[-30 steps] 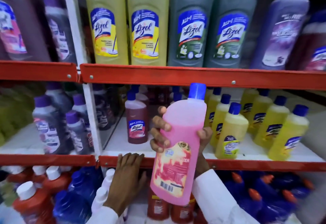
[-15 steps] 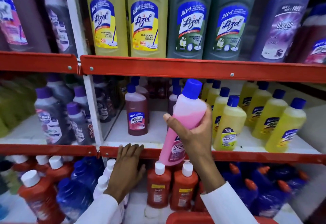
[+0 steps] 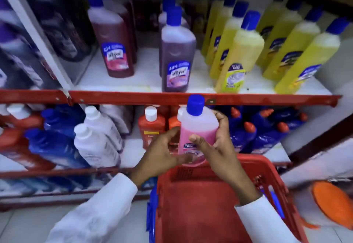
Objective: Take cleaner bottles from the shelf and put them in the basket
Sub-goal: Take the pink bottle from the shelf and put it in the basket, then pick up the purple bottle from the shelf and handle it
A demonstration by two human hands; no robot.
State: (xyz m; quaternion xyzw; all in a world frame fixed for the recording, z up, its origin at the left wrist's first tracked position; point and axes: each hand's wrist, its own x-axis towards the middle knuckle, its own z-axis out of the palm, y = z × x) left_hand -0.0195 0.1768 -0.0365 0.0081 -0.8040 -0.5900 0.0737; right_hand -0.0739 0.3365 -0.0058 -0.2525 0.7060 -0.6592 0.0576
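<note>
A pink cleaner bottle (image 3: 198, 128) with a blue cap stands upright in the air, just above the far rim of a red basket (image 3: 202, 204). My right hand (image 3: 217, 147) grips its right side, thumb across the label. My left hand (image 3: 162, 152) touches the bottle's lower left side and base with spread fingers. The basket looks to hold nothing on its visible floor. On the shelf (image 3: 191, 97) behind stand more bottles: a purple one (image 3: 176, 55), a dark red one (image 3: 112, 45) and several yellow ones (image 3: 240, 55).
The lower shelf holds white bottles (image 3: 95, 143), blue bottles (image 3: 55, 137), orange-red bottles (image 3: 151, 126) and blue bottles with orange caps (image 3: 267, 130). The basket has blue handles (image 3: 151, 214). An orange object (image 3: 332, 202) lies at the right on the floor.
The view dropped to the lower shelves. My right hand lowered the pink bottle from the shelf front to just over the basket. My left hand left the shelf edge and came to the bottle.
</note>
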